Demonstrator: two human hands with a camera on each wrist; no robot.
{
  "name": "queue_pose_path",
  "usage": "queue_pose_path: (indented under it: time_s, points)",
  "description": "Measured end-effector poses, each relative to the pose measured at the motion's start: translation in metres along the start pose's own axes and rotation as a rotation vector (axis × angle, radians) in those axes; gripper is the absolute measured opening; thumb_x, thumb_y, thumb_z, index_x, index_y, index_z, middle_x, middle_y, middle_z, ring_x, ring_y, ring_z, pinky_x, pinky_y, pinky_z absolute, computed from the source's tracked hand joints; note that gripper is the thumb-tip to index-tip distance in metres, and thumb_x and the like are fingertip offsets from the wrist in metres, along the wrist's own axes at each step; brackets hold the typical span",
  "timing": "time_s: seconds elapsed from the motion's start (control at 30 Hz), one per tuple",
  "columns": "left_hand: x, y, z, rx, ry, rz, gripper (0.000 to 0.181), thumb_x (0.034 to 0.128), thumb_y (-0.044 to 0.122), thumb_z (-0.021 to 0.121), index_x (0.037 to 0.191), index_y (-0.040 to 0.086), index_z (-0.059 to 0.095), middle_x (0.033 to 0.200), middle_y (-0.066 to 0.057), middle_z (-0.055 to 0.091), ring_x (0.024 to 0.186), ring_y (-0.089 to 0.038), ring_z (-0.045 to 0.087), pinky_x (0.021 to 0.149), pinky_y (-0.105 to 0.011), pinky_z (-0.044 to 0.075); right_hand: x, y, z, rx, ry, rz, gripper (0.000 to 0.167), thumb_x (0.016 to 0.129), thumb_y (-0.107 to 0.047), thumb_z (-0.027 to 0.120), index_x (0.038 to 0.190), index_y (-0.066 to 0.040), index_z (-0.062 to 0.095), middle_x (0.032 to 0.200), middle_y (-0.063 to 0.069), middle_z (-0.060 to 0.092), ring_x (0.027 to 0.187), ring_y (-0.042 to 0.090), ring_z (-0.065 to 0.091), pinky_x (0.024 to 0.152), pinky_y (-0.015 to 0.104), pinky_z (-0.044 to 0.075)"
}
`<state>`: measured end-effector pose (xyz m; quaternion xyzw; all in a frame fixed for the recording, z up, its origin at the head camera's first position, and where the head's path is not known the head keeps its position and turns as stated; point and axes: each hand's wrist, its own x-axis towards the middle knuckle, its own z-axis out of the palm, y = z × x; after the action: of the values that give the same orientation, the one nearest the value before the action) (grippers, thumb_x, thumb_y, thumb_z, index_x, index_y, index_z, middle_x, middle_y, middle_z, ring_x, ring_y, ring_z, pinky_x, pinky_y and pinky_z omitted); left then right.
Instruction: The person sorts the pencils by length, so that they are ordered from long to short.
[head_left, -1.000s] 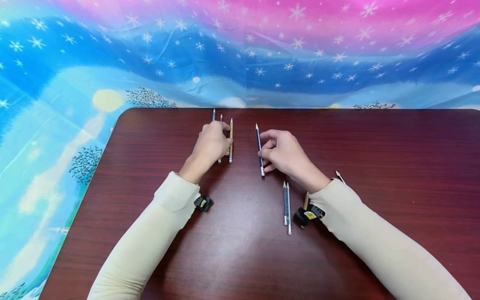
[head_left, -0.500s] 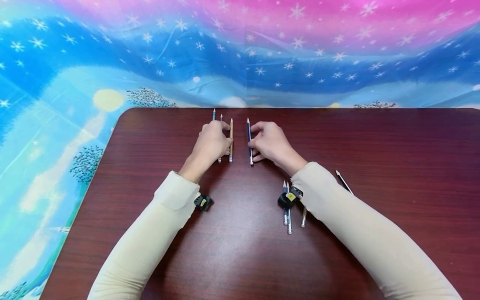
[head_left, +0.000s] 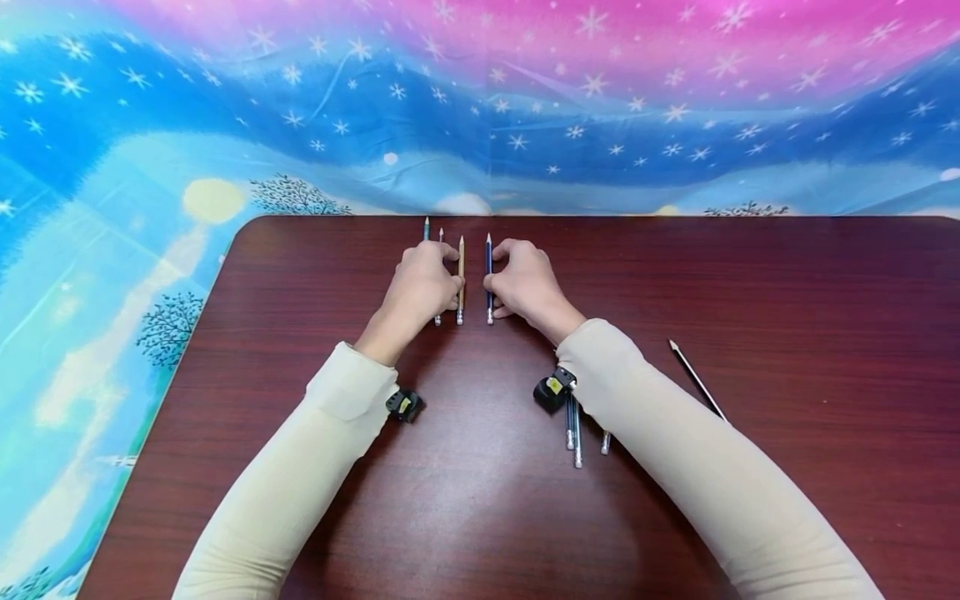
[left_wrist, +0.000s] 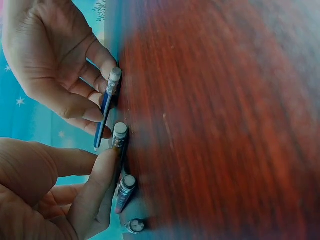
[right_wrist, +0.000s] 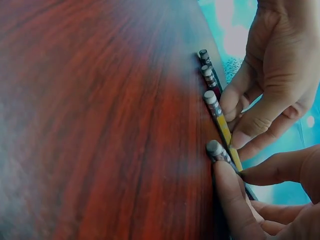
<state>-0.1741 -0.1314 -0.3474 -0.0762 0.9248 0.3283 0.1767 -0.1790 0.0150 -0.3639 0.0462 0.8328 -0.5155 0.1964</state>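
Near the table's far edge, my left hand holds a yellow pencil between thumb and fingers. My right hand pinches a dark blue pencil, which lies parallel to the yellow one with a narrow gap between them. Both point away, eraser ends toward me. Beyond the left hand's fingers, a teal pencil and a thin pencil lie mostly covered by that hand. The right wrist view shows the row of eraser ends, with the left thumb against the yellow pencil.
Two dark pencils lie side by side under the right wrist's camera. The eraser end of another pencil sticks out beside the right sleeve. A black pencil lies slanted farther right on the reddish-brown table. A patterned cloth hangs behind.
My right hand has moved left and slightly away with the dark blue pencil, bringing it close beside the yellow one and straighter. The left hand has stayed in place.
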Motion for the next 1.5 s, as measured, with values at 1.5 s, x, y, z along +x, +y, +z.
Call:
queue_pose_path:
  time_s: [1.5]
  points:
    - [0.0027, 0.0013, 0.0002, -0.025, -0.026, -0.021, 0.049, 0.1038, 0.013, 0.065, 0.151, 0.011, 0.055, 0.096, -0.009, 0.078, 0.074, -0.012, 0.076, 0.064, -0.025, 0.061, 0.0008, 0.0042, 0.0023, 0.025, 0.033, -0.022, 0.048, 0.093, 0.003, 0.072, 0.139, -0.005, 0.06, 0.076, 0.014, 0.066, 0.047, 0.01, 0.063, 0.057, 0.031, 0.064]
